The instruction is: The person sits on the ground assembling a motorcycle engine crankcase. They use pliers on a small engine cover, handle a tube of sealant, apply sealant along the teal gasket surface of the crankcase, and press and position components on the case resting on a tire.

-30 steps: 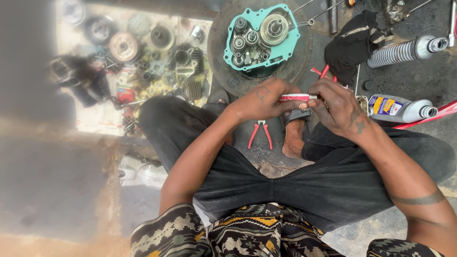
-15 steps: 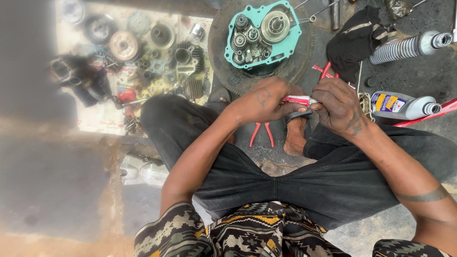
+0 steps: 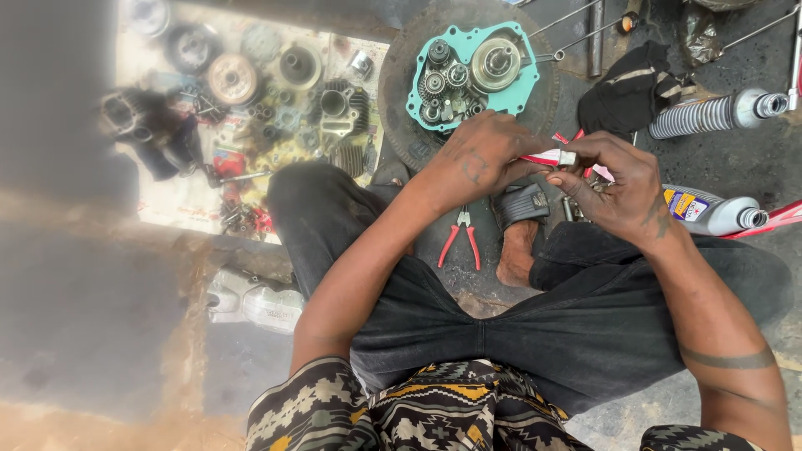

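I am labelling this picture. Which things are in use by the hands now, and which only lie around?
In use: left hand, right hand, small red and white tube.

Lying around: red pliers, grey bottle, open engine case, shock absorber spring, black cloth.

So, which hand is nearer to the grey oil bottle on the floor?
The right hand. It sits just beside the grey oil bottle, on the bottle's left in the picture. The left hand is farther away, beyond the small red-and-white tube both hands hold.
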